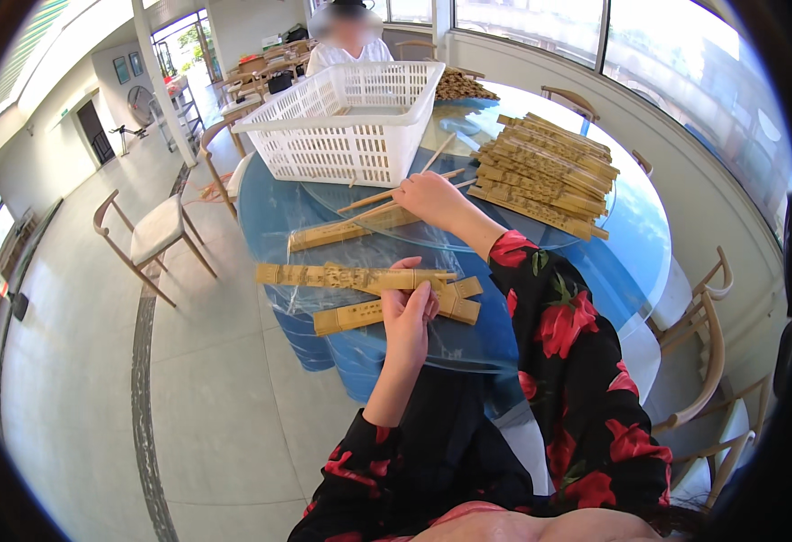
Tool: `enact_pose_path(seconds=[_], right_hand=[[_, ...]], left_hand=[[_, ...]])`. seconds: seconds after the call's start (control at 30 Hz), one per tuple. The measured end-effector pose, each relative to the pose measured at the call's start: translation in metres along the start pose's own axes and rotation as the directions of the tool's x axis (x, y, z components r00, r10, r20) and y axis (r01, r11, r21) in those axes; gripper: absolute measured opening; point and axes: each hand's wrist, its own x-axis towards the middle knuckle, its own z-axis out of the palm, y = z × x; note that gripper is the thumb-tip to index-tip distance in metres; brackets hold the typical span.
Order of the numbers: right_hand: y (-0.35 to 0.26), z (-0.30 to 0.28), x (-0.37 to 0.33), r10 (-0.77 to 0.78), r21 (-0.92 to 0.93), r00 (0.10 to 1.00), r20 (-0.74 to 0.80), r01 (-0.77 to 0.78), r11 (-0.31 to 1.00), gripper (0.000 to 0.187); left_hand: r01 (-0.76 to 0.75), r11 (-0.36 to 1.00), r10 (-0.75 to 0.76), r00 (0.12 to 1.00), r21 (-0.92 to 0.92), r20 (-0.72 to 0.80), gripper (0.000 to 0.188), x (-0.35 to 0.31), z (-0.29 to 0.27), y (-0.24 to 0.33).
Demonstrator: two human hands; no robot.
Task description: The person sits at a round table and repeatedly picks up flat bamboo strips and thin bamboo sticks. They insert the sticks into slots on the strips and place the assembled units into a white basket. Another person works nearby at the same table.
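My left hand (407, 316) grips a long yellow paper chopstick sleeve (324, 275) between thumb and fingers, and a pale stick end shows at its right. Below it, more printed sleeves (351, 317) lie crossed at the table's near edge. Farther off, my right hand (437, 199) is closed with its fingertips down at thin wooden chopsticks (366, 202); the hand partly hides them. Under these sticks rests another yellow sleeve (328, 235).
Behind my hands stands a white slotted plastic basket (342, 149). Stacked yellow sleeves (549, 172) fill the right of the round glass-topped table (635, 239), with a brown pile (462, 85) behind. Across sits another person (351, 50). Wooden chairs (157, 230) surround the table.
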Motion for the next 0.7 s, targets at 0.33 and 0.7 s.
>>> enact_pose_path(seconds=[0.33,0.7], right_hand=[[-0.001,-0.082,-0.034,0.156,0.364,0.968,-0.198,-0.075,0.928,0.024],[0.001,-0.119,-0.149,0.557,0.627,0.813,-0.172,-0.345,0.698,0.020]], left_hand=[[-0.016,0.998,0.016,1.000,-0.058,-0.006,0.037,0.007,0.004,-0.010],[-0.077,0.997,0.077,0.995,0.002,-0.058,0.036,-0.003,-0.003,0.005]])
